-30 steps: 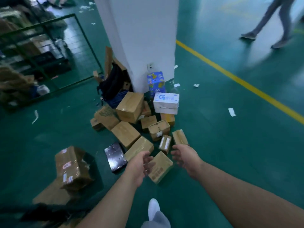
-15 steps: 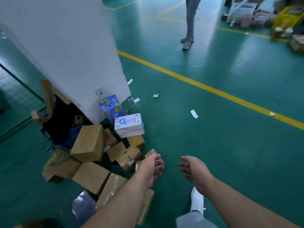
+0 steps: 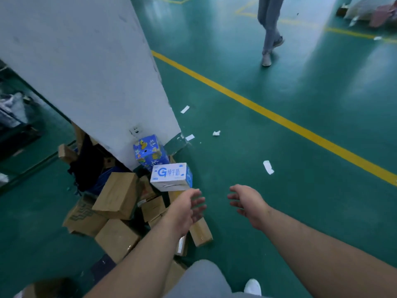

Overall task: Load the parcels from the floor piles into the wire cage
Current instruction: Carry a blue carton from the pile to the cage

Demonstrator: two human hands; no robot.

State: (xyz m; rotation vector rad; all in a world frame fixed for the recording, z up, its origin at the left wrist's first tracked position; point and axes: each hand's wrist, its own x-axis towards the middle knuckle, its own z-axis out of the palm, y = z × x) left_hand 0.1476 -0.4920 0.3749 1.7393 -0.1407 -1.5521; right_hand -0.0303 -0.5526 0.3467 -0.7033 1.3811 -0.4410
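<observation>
A pile of brown cardboard parcels (image 3: 117, 195) lies on the green floor at the foot of a white pillar. On top of the pile sits a white and blue box (image 3: 170, 176), with a blue patterned box (image 3: 150, 152) behind it against the pillar. My left hand (image 3: 187, 208) hovers over the right edge of the pile with its fingers spread, holding nothing. My right hand (image 3: 247, 202) is held out over bare floor, fingers loosely bent, also holding nothing. A small brown parcel (image 3: 199, 232) lies just under my left hand. A corner of the wire cage (image 3: 32, 166) shows at the far left.
The white pillar (image 3: 86, 67) rises behind the pile. A person (image 3: 268, 29) walks at the top beyond a yellow floor line (image 3: 279, 120). Paper scraps (image 3: 268, 167) lie on the floor. Bags and parcels (image 3: 369, 11) sit at the top right. My shoe (image 3: 253, 287) is at the bottom.
The view has swung right and up, so the pile has moved left. Both hands have risen from low over the small parcels, and the left fingers have spread open.
</observation>
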